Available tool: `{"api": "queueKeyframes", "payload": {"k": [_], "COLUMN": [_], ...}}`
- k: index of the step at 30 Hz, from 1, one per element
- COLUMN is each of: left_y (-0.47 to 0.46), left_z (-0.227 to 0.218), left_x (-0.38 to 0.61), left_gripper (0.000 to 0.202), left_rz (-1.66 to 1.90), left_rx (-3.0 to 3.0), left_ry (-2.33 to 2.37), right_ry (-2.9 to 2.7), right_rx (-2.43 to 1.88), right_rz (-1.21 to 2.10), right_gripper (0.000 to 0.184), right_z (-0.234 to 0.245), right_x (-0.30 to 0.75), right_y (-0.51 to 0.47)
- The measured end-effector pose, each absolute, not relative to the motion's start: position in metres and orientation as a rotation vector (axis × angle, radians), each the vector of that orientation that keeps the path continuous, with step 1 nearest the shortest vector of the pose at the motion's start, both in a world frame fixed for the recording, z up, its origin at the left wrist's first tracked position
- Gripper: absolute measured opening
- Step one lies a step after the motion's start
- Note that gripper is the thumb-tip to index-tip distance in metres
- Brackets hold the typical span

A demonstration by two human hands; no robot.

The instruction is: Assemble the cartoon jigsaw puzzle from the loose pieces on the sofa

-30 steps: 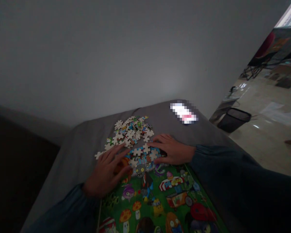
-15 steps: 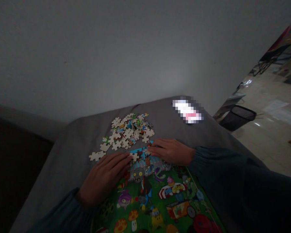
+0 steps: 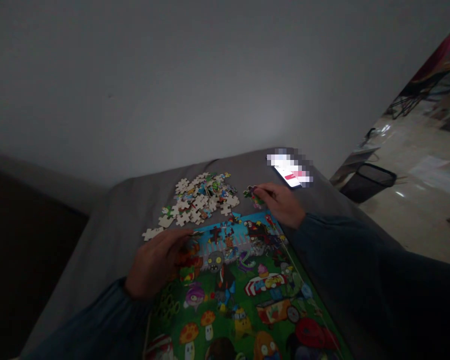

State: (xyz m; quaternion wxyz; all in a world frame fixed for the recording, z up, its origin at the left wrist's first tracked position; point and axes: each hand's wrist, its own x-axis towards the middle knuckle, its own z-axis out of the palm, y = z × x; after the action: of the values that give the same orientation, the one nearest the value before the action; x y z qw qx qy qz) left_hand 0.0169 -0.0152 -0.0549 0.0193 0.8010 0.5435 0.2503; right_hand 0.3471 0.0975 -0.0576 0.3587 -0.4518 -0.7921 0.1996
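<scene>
Since the earlier frame, the right hand (image 3: 280, 204) has moved off the assembled puzzle and up past its top edge, and the two hands now lie well apart. Its fingertips (image 3: 260, 189) are pressed on a small clump of joined pieces (image 3: 252, 196) on the grey fabric (image 3: 243, 165), and the clump appears pinched between them, though the dim light makes the grip hard to read. The left hand (image 3: 156, 264) lies loosely curled over the left edge of the puzzle (image 3: 228, 295), and nothing is clearly held in it. The puzzle is a bright cartoon scene of mushrooms, plants and a zombie, with a blue strip along its top and a green field below, and it runs from between the hands down toward the person. Beyond it, a loose heap of pieces (image 3: 200, 199) sits near its top edge, with a few stray pieces (image 3: 152, 233) off to the left, just above the left hand. A phone (image 3: 289, 175) lies further along the fabric, its screen lit and partly blurred. Past the fabric's edge, a mesh wastebasket (image 3: 367, 181) stands on the shiny floor (image 3: 420, 230).
</scene>
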Motion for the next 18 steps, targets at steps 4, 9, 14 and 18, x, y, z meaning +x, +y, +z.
{"api": "queueKeyframes", "payload": {"k": [4, 9, 14, 18], "left_y": [-0.014, -0.012, -0.007, 0.000], "left_z": [-0.050, -0.052, -0.050, -0.046], "left_x": [0.024, 0.026, 0.009, -0.028], "left_gripper": [0.047, 0.047, 0.045, 0.043], "left_rz": [0.790, 0.858, 0.923, 0.993], "left_rx": [2.142, 1.962, 1.869, 1.765], "left_ry": [1.876, 1.895, 1.999, 2.227], "right_ry": [-2.270, -2.237, -2.226, -2.229], "right_rx": [-1.294, -1.329, -1.235, -1.183], "right_rz": [0.261, 0.136, 0.165, 0.176], "right_gripper": [0.020, 0.035, 0.034, 0.031], "right_z": [-0.070, -0.075, -0.075, -0.078], "right_x": [0.349, 0.347, 0.348, 0.349], "right_y": [0.110, 0.107, 0.106, 0.106]}}
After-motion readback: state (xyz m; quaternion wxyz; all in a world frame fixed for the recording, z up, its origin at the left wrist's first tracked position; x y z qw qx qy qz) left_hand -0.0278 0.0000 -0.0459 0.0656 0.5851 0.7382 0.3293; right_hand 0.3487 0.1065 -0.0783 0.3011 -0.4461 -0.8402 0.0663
